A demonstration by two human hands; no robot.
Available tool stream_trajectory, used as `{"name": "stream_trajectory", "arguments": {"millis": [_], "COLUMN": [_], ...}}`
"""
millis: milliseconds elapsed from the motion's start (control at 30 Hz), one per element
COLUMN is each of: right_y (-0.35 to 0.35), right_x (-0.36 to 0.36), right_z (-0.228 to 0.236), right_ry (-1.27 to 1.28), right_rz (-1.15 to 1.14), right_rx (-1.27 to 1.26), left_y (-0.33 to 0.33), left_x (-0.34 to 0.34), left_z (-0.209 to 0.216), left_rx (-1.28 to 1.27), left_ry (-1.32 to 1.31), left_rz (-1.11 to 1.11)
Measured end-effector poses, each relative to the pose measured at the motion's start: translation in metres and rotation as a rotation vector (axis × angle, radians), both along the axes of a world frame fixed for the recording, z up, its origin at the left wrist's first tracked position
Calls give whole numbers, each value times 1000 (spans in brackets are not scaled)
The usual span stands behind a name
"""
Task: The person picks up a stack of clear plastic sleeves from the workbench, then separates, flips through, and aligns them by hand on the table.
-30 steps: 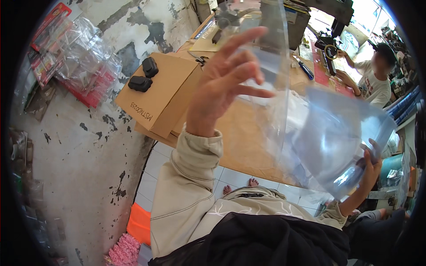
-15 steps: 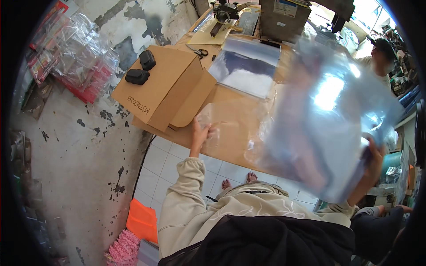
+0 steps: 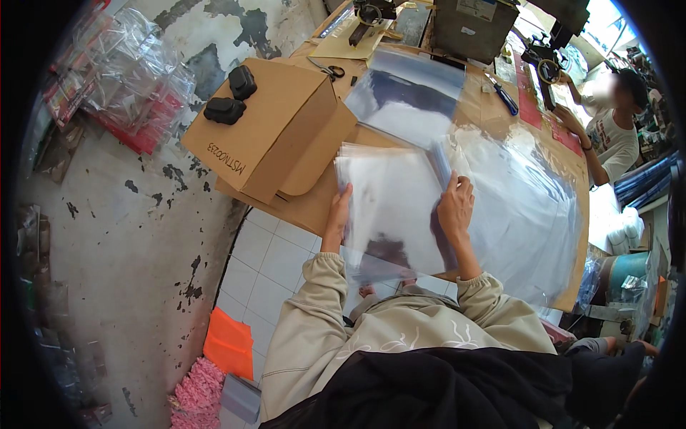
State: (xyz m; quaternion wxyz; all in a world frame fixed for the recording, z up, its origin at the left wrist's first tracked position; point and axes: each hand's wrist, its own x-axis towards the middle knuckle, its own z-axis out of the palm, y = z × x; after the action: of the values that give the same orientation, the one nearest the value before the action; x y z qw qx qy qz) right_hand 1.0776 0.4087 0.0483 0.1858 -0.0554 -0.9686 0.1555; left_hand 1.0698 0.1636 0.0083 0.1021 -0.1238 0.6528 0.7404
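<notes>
A stack of clear plastic sheets [image 3: 393,204] is held upright-tilted in front of me at the table's near edge. My left hand [image 3: 339,213] grips its left side, thumb over the edge. On the opposite side, my right hand [image 3: 456,209] is closed round the right edge, where the sheets curl up. The stack's lower edge overhangs the floor. Larger loose clear sheets [image 3: 522,214] lie on the table to the right of my right hand. Beyond the held stack lies another shiny pile of clear sheets [image 3: 411,96].
A cardboard box [image 3: 264,129] with two black cases [image 3: 243,83] on top stands to the left. Scissors [image 3: 333,71] and a blue-handled tool [image 3: 506,100] lie farther back. A grey metal machine [image 3: 471,32] stands at the far side. A co-worker [image 3: 611,129] works at the far right.
The blurred sheets in my right hand have come down from the right. That hand has moved left, and both hands now hold one stack between them. The co-worker's hands have come into view.
</notes>
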Motion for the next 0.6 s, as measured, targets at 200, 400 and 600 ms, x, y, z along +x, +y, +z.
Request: {"name": "stream_trajectory", "arguments": {"millis": [200, 400, 600], "right_y": [-10, -15, 37], "right_x": [3, 13, 18], "right_z": [4, 36, 96], "right_ry": [127, -290, -263], "right_rz": [62, 184, 365], "right_rx": [331, 54, -1071], "left_y": [10, -4, -2], "left_x": [5, -5, 0], "left_z": [20, -17, -12], "left_rx": [-77, 32, 456], "left_ry": [-34, -80, -65], "left_rz": [140, 110, 186]}}
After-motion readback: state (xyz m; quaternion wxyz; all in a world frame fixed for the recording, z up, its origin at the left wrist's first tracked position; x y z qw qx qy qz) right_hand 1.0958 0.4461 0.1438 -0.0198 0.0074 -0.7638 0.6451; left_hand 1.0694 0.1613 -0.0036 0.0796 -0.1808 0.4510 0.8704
